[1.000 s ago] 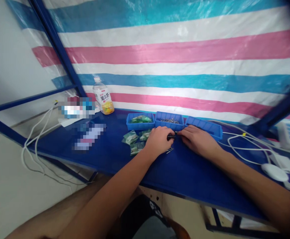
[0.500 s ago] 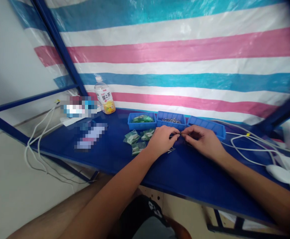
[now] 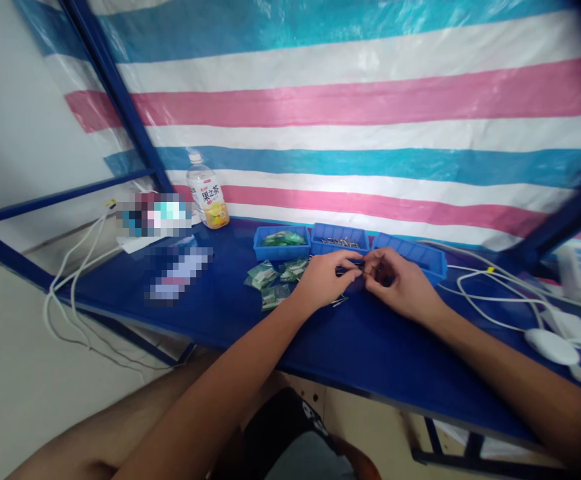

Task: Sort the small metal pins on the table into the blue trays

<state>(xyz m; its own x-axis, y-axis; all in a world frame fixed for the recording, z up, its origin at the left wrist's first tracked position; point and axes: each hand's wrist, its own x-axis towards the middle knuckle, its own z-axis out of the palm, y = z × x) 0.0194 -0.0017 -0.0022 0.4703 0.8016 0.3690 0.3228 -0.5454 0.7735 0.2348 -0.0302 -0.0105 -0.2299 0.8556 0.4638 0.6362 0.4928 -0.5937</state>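
Where hands (image 3: 358,277) meet, part (image 3: 349,269) indistinct

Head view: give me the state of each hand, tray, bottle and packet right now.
left hand: pinching a thin dark part.
right hand: pinching the same part's other end.
drink bottle: upright, capped.
left tray: holds green packets.
middle tray: holds small metal pieces.
loose green packets: lying on the table.

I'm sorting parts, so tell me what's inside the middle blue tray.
The middle blue tray holds a pile of small metal pins, too small to identify exactly. Its near part is hidden behind its front wall and the left hand, so the pile's depth is unclear.
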